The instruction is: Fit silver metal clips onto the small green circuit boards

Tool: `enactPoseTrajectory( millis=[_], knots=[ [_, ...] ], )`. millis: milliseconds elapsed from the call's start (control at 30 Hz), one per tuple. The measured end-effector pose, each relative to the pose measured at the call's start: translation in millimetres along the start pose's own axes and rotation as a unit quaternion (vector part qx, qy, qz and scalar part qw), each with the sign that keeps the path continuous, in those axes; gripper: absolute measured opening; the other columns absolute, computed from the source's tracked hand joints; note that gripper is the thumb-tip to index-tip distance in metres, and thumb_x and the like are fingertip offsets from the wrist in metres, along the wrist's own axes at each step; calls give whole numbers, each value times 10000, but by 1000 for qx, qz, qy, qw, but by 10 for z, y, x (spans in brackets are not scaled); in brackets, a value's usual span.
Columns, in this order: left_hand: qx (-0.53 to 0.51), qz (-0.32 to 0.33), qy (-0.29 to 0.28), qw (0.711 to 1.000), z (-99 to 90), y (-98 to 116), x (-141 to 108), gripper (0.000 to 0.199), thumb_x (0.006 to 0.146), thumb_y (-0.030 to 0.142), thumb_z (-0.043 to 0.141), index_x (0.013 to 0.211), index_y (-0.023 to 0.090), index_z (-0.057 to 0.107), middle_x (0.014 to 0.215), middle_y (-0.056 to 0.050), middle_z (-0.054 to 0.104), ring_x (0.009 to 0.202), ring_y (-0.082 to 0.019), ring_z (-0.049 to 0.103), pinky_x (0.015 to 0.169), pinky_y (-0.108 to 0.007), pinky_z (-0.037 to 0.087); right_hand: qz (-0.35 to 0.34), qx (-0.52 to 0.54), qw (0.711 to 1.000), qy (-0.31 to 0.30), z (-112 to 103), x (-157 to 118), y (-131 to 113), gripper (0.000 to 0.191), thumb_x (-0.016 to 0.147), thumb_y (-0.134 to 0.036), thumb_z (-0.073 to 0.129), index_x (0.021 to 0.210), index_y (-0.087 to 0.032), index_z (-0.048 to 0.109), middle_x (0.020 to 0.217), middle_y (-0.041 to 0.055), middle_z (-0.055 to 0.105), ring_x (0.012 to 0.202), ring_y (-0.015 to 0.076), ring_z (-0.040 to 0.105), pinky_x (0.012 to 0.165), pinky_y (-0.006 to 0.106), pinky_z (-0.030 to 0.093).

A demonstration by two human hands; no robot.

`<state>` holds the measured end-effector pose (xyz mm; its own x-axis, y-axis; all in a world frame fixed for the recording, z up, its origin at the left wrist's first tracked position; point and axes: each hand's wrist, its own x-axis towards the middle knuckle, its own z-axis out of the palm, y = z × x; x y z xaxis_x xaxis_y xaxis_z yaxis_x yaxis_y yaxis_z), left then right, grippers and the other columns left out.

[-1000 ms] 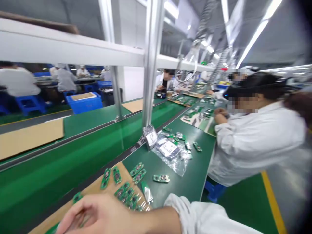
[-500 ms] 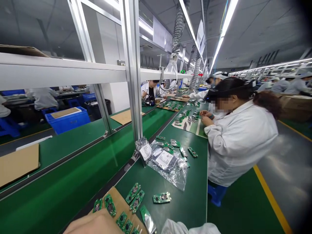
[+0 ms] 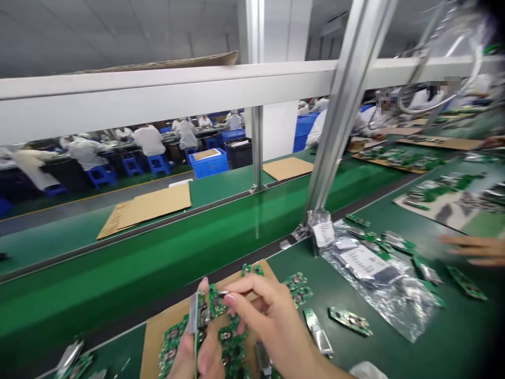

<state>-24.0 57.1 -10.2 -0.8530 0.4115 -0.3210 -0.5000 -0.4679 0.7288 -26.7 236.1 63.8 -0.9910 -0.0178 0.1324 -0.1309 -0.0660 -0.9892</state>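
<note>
My left hand [image 3: 211, 353] grips a green circuit board [image 3: 195, 339] edge-on, with a flat silvery part along one side. Close beside it, my right hand [image 3: 272, 310] pinches a small shiny metal piece [image 3: 223, 293] between thumb and forefinger; its exact kind cannot be made out. Both hands are over a brown cardboard sheet [image 3: 152, 337], on which several green circuit boards [image 3: 170, 345] lie. To the right of my right hand, a board with a silvery face [image 3: 317, 332] and another green board [image 3: 350, 321] rest on the green bench.
A clear plastic bag with a labelled packet [image 3: 365, 263] lies on the right, loose boards around it. Another person's hand [image 3: 475, 250] reaches in at the right edge. A metal post [image 3: 335, 105] rises from the bench. More boards [image 3: 73, 360] lie at lower left.
The view has swung to the left. Both my hands are now seen together, one with a circuit board and one with the small metal piece. The co-worker's hand appears near the bag.
</note>
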Motion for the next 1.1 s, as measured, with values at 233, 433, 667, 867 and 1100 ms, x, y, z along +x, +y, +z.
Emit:
enactPoseTrajectory(
  millis=[233,433,667,867,1100],
  knots=[
    [-161,24,-30,986,446,72,-172,496,737,446,747,1202,406,578,521,60,412,359,-55,324,364,-185,315,-79,-75,994,17,101,-83,40,145,890,-293,617,852,-198,719,843,52,727,736,170,693,622,204,578],
    [-145,52,43,987,555,42,-200,609,733,482,711,1305,465,501,570,55,540,317,-33,363,323,-131,337,-206,-132,969,19,128,-108,11,93,873,-168,638,877,-198,726,808,19,743,726,148,706,658,179,566],
    [-73,105,61,990,582,84,-177,683,680,447,781,1311,403,525,463,53,561,299,-59,462,335,-117,383,-191,-83,978,-4,139,-97,19,167,881,-137,619,878,-237,752,862,12,750,805,160,705,743,200,531],
    [50,155,184,969,675,169,-212,1148,551,453,870,1495,309,233,526,26,641,335,-149,535,336,-232,452,84,227,962,-127,201,-64,109,266,859,-444,653,864,-183,706,568,-19,571,422,106,547,420,195,435],
    [94,223,302,922,899,219,-282,1045,519,435,887,1415,145,433,615,-7,688,450,-142,580,374,-214,511,148,278,934,-169,258,22,140,442,868,-538,609,731,-119,655,606,39,587,461,110,524,440,210,401]
  ],
)
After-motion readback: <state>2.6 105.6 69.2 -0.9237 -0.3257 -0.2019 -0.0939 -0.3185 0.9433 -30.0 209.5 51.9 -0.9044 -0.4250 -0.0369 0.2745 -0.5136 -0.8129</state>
